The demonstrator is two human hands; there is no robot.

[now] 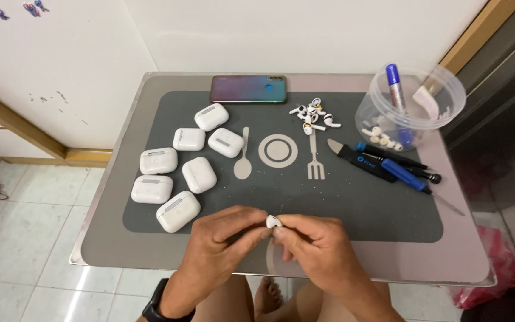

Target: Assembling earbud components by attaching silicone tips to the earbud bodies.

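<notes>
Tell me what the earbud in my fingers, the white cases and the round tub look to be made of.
The earbud, pinched between left hand and right hand, looks like glossy white hard plastic; it catches a highlight. The cases look the same: smooth white shells with soft reflections, each with a greyish strip, possibly metal. The tub seems thin clear plastic, since its contents show through.

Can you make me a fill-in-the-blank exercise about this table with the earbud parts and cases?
1. Both hands pinch one small white ____ between the left hand and right hand.
2. The white charging cases number ____.
3. The phone lies at the mat's ____ edge.
4. The blue marker stands in a clear plastic ____.

Missing words: earbud; seven; far; tub
</notes>
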